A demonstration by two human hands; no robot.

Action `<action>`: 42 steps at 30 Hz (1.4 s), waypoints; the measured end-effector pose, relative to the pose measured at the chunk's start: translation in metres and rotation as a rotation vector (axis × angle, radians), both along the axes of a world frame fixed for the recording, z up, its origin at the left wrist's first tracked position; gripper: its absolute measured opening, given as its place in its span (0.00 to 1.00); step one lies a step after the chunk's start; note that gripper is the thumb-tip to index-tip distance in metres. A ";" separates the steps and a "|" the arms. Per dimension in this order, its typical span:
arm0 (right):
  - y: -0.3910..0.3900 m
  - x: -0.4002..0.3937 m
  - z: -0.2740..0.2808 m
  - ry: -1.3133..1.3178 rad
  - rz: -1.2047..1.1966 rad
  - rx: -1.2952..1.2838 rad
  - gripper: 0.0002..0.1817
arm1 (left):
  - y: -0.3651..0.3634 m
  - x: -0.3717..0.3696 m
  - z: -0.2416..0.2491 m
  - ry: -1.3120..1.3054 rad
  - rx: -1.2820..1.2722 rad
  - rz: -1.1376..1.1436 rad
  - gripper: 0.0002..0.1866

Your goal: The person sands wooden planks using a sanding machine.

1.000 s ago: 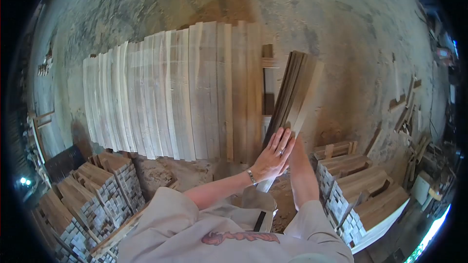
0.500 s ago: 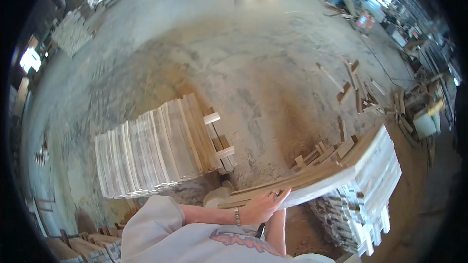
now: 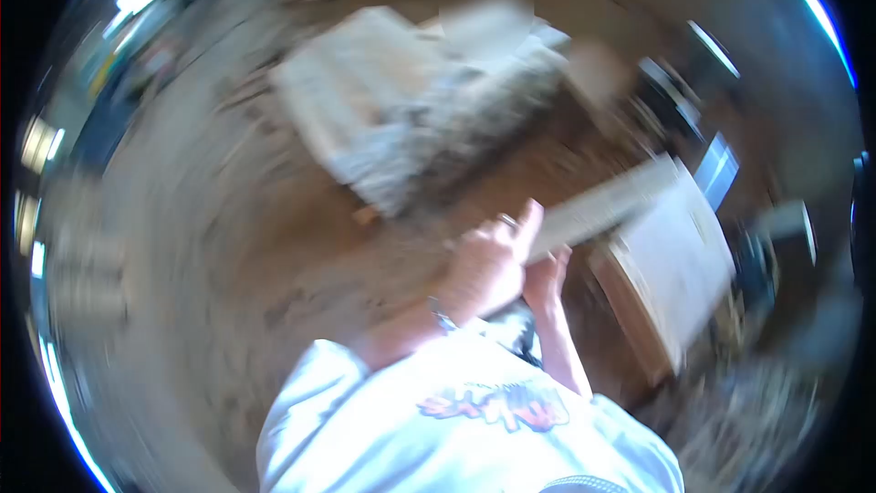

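Head view shows a long board running from the wearer's hands toward two o'clock, its long axis slanting up and away. Both hands hold its near end: the left hand on the upper edge, the right hand against the lower edge and slightly farther along, so the nearer to the far end. Blur hides how the fingers wrap. The board looks pale greyish-tan, straight and narrow; whether it is one piece or several, I cannot tell. Near its far end, at three o'clock from the hands, stands a pale-faced wooden block; contact is unclear. Toward eleven o'clock, apart from the hands, lies a wide wood stack. Dusty floor spreads toward nine o'clock.
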State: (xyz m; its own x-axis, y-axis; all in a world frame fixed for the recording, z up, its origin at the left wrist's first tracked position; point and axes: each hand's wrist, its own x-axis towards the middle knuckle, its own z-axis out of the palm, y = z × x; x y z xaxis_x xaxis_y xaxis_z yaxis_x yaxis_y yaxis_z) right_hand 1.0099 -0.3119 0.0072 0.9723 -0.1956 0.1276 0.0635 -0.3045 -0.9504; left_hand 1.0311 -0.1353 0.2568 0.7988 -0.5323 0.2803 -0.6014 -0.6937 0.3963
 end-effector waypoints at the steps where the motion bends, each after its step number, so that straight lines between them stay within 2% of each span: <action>1: 0.003 -0.003 0.046 -0.061 -0.075 0.784 0.20 | -0.016 0.008 0.002 -0.048 0.002 -0.099 0.33; 2: -0.005 -0.011 0.072 -0.087 -0.162 1.288 0.24 | -0.036 0.015 0.009 -0.060 -0.012 -0.202 0.34; 3: -0.023 -0.019 0.068 -0.048 -0.241 1.301 0.29 | -0.055 0.017 0.016 0.000 0.021 -0.269 0.45; 5: -0.062 -0.036 0.069 -0.130 -0.348 1.250 0.36 | -0.102 0.021 0.037 0.009 0.084 -0.430 0.46; 7: -0.103 -0.058 0.067 -0.272 -0.396 1.297 0.38 | -0.157 0.012 0.046 -0.005 0.085 -0.567 0.46; 11: -0.187 -0.087 0.070 -0.393 -0.510 1.293 0.40 | -0.273 0.012 0.048 -0.043 0.105 -0.754 0.46; 13: -0.230 -0.107 0.059 -0.402 -0.670 1.310 0.44 | -0.338 0.006 0.038 -0.046 0.127 -0.900 0.46; 17: -0.283 -0.129 0.046 -0.360 -0.803 1.398 0.48 | -0.435 0.010 0.009 -0.028 0.214 -1.041 0.46; 18: -0.292 -0.132 0.046 -0.318 -0.866 1.429 0.49 | -0.455 0.011 0.006 0.022 0.292 -1.053 0.45; 19: -0.301 -0.133 0.046 -0.286 -0.928 1.461 0.51 | -0.475 0.015 -0.002 0.019 0.299 -1.058 0.45; 21: -0.304 -0.139 0.039 -0.259 -0.947 1.489 0.50 | -0.509 0.024 -0.025 0.184 0.259 -1.169 0.42; 22: -0.306 -0.142 0.035 -0.227 -0.957 1.504 0.49 | -0.524 0.025 -0.027 0.371 0.339 -1.115 0.40; 23: -0.306 -0.146 0.030 -0.236 -0.961 1.511 0.49 | -0.538 0.028 -0.033 0.367 0.347 -1.123 0.40; 26: -0.316 -0.145 0.025 -0.196 -0.953 1.494 0.47 | -0.584 0.056 -0.071 0.654 0.539 -1.077 0.43; 28: -0.317 -0.144 0.024 -0.017 -1.004 1.522 0.46 | -0.617 0.082 -0.109 0.735 0.615 -1.037 0.43; 29: -0.317 -0.147 0.031 -0.020 -1.019 1.531 0.46 | -0.626 0.082 -0.115 0.820 0.672 -0.981 0.43; 30: -0.318 -0.151 0.038 -0.043 -0.946 1.474 0.48 | -0.634 0.082 -0.121 0.656 0.741 -0.995 0.40; 31: -0.320 -0.155 0.043 -0.062 -0.871 1.413 0.51 | -0.640 0.073 -0.121 0.664 0.745 -1.003 0.40; 32: -0.320 -0.158 0.041 -0.030 -0.890 1.421 0.57 | -0.642 0.061 -0.123 0.544 0.768 -0.911 0.41; 33: -0.321 -0.161 0.037 -0.019 -0.900 1.424 0.57 | -0.642 0.053 -0.124 0.426 0.789 -0.816 0.43; 34: -0.324 -0.164 0.032 0.006 -0.818 1.474 0.59 | -0.651 0.058 -0.145 0.340 0.852 -0.846 0.48; 35: -0.326 -0.167 0.028 0.034 -0.734 1.522 0.61 | -0.651 0.055 -0.155 0.354 0.851 -0.845 0.48; 36: -0.328 -0.169 0.024 0.062 -0.732 1.511 0.54 | -0.652 0.050 -0.166 0.242 0.826 -0.824 0.47; 37: -0.330 -0.175 0.027 0.080 -0.730 1.507 0.54 | -0.651 0.045 -0.175 0.129 0.797 -0.800 0.47; 38: -0.336 -0.182 0.032 0.139 -0.590 1.455 0.50 | -0.642 0.039 -0.187 0.054 0.679 -0.787 0.44; 39: -0.342 -0.189 0.038 0.199 -0.445 1.401 0.46 | -0.635 0.038 -0.196 0.065 0.673 -0.767 0.44; 40: -0.347 -0.198 0.045 0.266 -0.439 1.334 0.35 | -0.620 0.034 -0.197 0.052 0.549 -0.805 0.40; 41: -0.356 -0.208 0.066 0.445 -0.474 1.132 0.25 | -0.601 0.034 -0.201 0.041 0.432 -0.838 0.37; 42: -0.365 -0.218 0.080 0.465 -0.574 0.911 0.18 | -0.581 0.039 -0.210 -0.088 0.231 -0.849 0.30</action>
